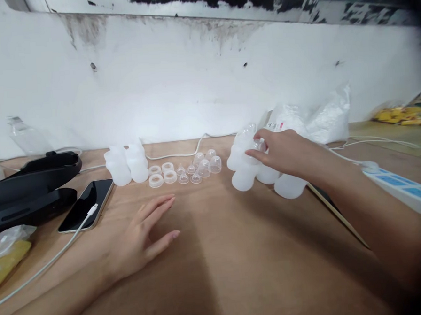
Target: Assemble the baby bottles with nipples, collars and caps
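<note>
The right grip [284, 151] has thumb and fingers around a clear cap [261, 146]; whether they press tight I cannot tell, and the cap's direction is hard to read. Just below the grip, bottles [242, 178] lie on the worktop [215, 251], round bases towards the person, long axes running back, necks hidden. Well to its left, the left grip [140, 234] is spread open
</note>
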The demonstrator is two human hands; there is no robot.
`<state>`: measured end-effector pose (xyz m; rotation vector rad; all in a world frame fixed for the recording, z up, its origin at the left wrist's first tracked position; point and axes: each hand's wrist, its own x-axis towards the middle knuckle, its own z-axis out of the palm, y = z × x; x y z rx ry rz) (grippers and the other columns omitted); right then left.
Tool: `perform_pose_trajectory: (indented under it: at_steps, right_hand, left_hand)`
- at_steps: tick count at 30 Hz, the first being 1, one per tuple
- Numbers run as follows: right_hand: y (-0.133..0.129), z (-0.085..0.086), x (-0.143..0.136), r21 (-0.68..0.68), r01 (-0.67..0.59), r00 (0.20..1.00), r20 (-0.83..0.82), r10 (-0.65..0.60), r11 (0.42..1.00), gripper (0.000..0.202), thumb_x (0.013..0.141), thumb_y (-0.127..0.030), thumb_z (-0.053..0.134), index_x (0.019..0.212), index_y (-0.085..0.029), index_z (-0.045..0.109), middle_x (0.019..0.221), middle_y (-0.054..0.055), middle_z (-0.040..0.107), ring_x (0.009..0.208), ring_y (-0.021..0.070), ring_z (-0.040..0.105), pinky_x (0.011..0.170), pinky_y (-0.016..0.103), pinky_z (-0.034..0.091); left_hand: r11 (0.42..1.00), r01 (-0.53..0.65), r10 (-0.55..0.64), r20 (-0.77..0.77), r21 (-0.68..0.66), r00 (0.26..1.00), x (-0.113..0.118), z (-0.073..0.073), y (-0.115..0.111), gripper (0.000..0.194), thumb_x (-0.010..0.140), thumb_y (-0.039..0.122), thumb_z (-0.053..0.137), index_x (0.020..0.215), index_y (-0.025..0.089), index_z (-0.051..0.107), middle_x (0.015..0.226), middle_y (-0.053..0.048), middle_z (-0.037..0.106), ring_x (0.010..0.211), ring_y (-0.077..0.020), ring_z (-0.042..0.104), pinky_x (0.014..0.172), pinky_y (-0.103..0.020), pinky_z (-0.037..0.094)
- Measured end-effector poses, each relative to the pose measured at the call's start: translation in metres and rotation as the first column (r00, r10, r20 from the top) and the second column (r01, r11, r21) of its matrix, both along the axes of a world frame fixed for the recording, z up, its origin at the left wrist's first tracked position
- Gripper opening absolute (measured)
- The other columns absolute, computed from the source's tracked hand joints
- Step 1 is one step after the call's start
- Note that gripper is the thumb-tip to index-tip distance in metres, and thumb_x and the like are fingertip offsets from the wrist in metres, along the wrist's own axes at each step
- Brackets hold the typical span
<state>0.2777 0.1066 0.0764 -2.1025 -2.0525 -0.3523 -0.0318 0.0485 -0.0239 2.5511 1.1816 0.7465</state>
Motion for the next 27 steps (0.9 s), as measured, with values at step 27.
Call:
perform_pose_trajectory:
  at_steps: [27]
  right_hand:
    - [0.026, -0.020, 0.012, 0.137, 0.041, 0.998, 0.039, -0.047, 0.990, 0.034, 0.082, -0.030, 0.045, 0.109, -0.008, 0.049, 0.095, 0.015, 0.057, 0.088, 0.0261, 0.053, 0.066, 0.032, 0.040]
  left_hand:
    - [1.000, 0.007, -0.006, -0.014, 0.025, 1.000, 0.000, 0.001, 0.000, 0.040, 0.086, 0.029, 0.043, 0.125, 0.024, 0.038, 0.129, -0.005, 0.043, 0.116, -0.0208, 0.043, 0.098, -0.039, 0.038]
